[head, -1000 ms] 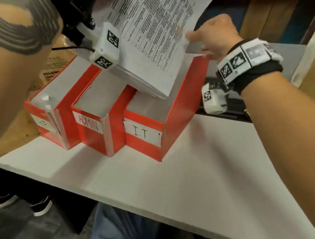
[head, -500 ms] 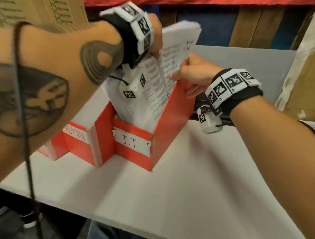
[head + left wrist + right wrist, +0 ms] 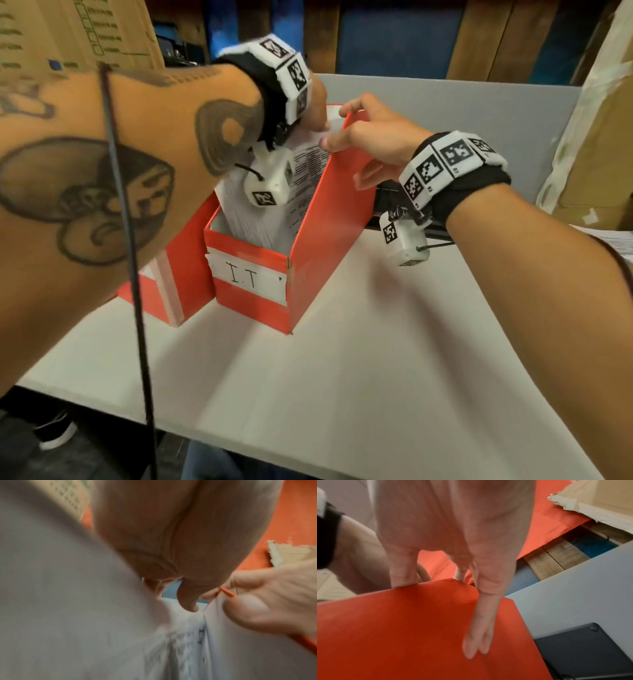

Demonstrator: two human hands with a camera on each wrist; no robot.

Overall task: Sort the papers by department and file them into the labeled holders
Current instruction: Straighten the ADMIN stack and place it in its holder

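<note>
A thick stack of printed papers (image 3: 274,219) stands inside the red holder labelled I.T (image 3: 318,246). My left hand (image 3: 313,109) grips the stack's top edge from above; the left wrist view shows the left hand's thumb and fingers (image 3: 171,547) around the blurred sheets (image 3: 68,601). My right hand (image 3: 373,137) pinches the top of the holder's right wall. Its thumb lies inside against the paper, and its other fingers (image 3: 476,635) lie flat on the outer red wall (image 3: 402,635). A second red holder (image 3: 185,274) stands to the left, mostly hidden by my left forearm.
The holders stand on a white table (image 3: 376,359). A black flat device (image 3: 582,649) lies behind the I.T holder on the right. A torn cardboard box (image 3: 603,137) stands at the right edge, another box (image 3: 68,31) at the back left. Loose sheets (image 3: 616,240) lie far right.
The stack went from above the holders down into the I.T holder. My left hand followed it down, and my right hand shifted from the sheets to the holder's right wall.
</note>
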